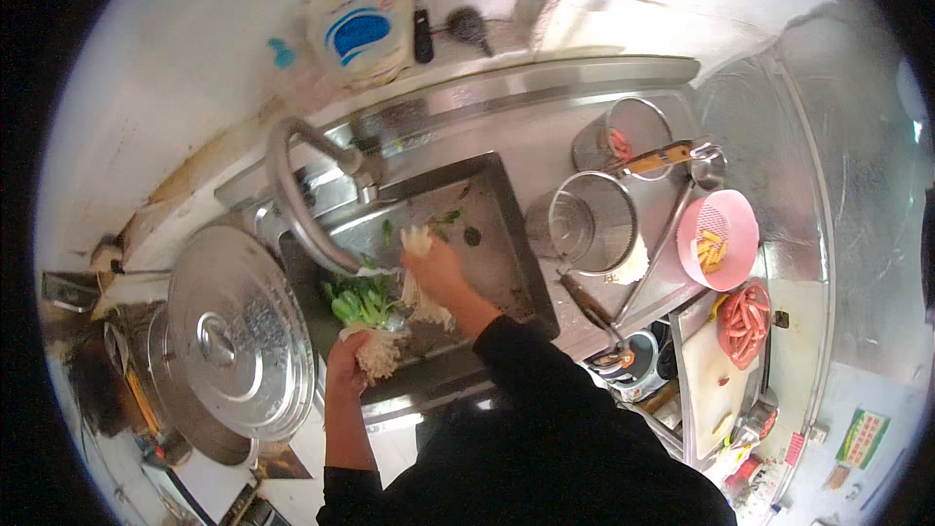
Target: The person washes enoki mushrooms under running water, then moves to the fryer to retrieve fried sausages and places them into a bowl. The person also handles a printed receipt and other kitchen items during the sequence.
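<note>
My right hand [440, 276] grips a bunch of enoki mushrooms [421, 305] above the steel sink [504, 263]. At the sink's near left side, my left hand [346, 364] holds another enoki bunch [380, 356], its pale strands fanned out. Between the two hands and beyond the left one are green leafy vegetables [361, 301] in the left part of the sink. The curved metal faucet [281, 179] arches over them, and water appears to run from its spout beside my right hand. Several loose green leaves [472, 236] lie on the sink bottom.
Left of the sink stands a large pot with a metal lid [234, 336]. On the right counter are two mesh strainers [592, 223] [635, 135], a long-handled ladle [707, 166] and a pink basket [719, 237] of yellow food. Sausage-like pieces [745, 321] sit beyond, by a cutting board [712, 380].
</note>
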Demonstrator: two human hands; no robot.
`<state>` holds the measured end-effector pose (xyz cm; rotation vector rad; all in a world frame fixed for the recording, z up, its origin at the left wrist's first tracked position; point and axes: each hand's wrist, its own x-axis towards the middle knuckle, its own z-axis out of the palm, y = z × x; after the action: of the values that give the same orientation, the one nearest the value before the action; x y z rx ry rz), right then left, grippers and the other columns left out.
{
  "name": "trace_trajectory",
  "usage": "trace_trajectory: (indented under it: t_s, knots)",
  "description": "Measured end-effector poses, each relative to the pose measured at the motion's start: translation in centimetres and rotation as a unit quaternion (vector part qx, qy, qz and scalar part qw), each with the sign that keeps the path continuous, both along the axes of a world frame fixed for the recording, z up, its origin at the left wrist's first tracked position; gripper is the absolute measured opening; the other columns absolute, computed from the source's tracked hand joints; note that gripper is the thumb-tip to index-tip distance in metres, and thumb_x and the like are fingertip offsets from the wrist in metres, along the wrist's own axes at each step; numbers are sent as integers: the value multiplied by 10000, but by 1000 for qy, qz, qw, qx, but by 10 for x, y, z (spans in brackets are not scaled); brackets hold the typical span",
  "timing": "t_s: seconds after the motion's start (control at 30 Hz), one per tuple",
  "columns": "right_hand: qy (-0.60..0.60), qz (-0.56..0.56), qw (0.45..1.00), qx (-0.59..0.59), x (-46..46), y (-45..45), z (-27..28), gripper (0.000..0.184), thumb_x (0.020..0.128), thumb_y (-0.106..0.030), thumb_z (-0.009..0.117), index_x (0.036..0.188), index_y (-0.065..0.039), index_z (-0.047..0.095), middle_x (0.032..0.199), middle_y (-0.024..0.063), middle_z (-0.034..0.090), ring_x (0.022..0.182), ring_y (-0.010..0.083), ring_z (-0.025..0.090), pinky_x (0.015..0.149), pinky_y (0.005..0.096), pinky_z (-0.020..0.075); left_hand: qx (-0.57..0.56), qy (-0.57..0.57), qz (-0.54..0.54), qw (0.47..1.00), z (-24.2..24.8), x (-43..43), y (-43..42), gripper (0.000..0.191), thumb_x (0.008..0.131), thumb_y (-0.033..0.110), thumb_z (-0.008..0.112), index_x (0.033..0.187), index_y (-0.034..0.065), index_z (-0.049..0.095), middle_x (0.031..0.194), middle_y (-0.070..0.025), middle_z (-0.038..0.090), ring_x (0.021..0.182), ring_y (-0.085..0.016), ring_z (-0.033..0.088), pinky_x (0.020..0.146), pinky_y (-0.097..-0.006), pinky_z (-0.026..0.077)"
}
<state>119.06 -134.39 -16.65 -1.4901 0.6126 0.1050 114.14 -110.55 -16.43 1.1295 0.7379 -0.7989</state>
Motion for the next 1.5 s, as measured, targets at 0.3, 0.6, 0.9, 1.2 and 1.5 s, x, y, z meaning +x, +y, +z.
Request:
trace_trajectory:
  t_s: [0.3,0.6,0.9,1.2,1.5]
  knots:
    - [-145,56,980,-124,-142,-32,26,374,760,-176,720,1103,-77,607,924,154,659,828,331,653,744,393,514,-179,-38,148,972,-11,34,-39,395,787,180,520,1115,-38,554,904,-121,615,807,-241,609,729,-371,528]
    - [-279,-410,869,-11,-190,-178,95,136,851,-43,615,955,-44,528,772,65,587,642,187,603,592,325,514,-223,-103,141,959,2,59,-100,414,821,169,496,1193,-12,510,1099,-137,603,981,-270,588,903,-410,481]
    - [-86,-174,958,-213,-83,-231,97,570,754,-300,771,1181,24,578,1013,140,679,894,197,641,814,311,493,-183,-185,91,961,26,49,-109,480,883,190,584,1310,6,463,1214,-141,564,1119,-283,547,1003,-427,428]
    - [177,-19,973,-147,-188,-155,102,246,930,-201,599,838,27,622,689,93,642,619,153,638,561,276,498,-162,-291,28,942,58,49,-90,522,863,114,511,1352,-32,399,1277,-181,538,1120,-276,559,980,-414,453]
    - [-175,95,972,-128,-41,-10,84,192,795,-188,710,878,-14,697,762,106,678,659,204,656,620,305,508,-71,-343,-56,935,67,47,-75,349,858,12,586,1205,-5,559,1136,-73,610,993,-129,589,863,-283,474]
